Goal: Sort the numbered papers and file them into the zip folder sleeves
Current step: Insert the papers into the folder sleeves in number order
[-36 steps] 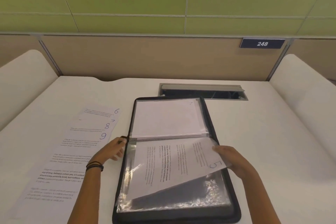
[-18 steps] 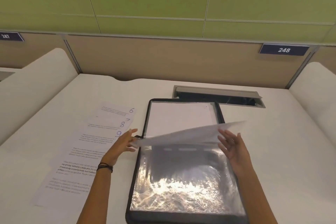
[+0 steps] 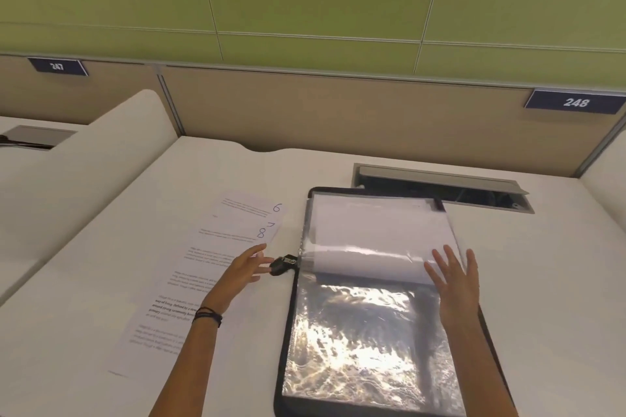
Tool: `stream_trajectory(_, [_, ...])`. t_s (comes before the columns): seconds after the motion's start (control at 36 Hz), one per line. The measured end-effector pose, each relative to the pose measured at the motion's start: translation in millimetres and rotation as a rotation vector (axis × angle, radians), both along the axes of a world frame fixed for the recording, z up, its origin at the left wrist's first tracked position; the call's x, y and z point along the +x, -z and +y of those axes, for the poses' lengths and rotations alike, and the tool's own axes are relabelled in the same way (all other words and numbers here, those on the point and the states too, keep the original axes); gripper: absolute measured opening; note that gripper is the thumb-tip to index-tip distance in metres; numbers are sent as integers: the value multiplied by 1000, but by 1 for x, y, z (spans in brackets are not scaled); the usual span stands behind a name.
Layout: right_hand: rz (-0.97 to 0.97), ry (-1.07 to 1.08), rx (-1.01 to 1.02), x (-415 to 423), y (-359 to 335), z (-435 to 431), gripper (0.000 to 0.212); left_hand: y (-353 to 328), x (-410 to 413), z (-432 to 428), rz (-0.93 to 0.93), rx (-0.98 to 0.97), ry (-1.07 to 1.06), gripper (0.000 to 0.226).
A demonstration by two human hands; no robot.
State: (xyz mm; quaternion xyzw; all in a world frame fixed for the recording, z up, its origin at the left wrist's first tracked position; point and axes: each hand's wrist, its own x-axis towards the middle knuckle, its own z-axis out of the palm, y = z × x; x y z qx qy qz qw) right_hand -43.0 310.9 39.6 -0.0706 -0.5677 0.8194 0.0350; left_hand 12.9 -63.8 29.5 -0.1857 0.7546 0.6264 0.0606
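White worktop [image 3: 559, 281], black zip folder [image 3: 280, 366] open flat on it, numbered papers [image 3: 210, 267] fanned just left, filled sleeve [image 3: 372, 237] curling over the far half, right hand [image 3: 455, 284] with fingers spread straight at its edge, left hand [image 3: 249, 267] with fingers released beside the zip pull [image 3: 284, 264].

Both of the person's forearms [image 3: 183, 366] show bare to the bottom edge of view. Around the left wrist, just behind the left hand [image 3: 249, 267], sits a small stack of thin black cord-like bracelets [image 3: 207, 315], several strands lying close together.

open zip folder [image 3: 372, 332] between left hand [image 3: 249, 266] and right hand [image 3: 454, 284]
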Motion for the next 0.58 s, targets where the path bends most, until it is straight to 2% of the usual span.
stream_trajectory(0.06, [52,-125,218,2,2,-11,30,3,4,-10,14,-11,-32,35])
stream_trajectory(0.08, [80,-141,278,2,2,-16,42,5,7,-16,21,-17,-56,33])
stream_trajectory(0.14, [79,-43,174,0,9,-30,78,11,13,-30,41,-43,-106,32])
stream_trajectory(0.17, [88,-5,141,1,9,-39,79,14,16,-38,57,-54,-134,31])
stream_trajectory(0.25, [99,-18,260,2,15,-64,39,25,27,-61,93,-143,-245,26])
stream_trajectory(0.28, [90,-45,321,1,18,-72,35,28,31,-68,105,-194,-279,25])
stream_trajectory(0.42, [91,-254,602,8,24,-125,34,43,41,-113,125,-375,-406,31])
stream_trajectory(0.58, [120,-548,744,20,33,-177,37,55,36,-150,54,-606,-443,38])
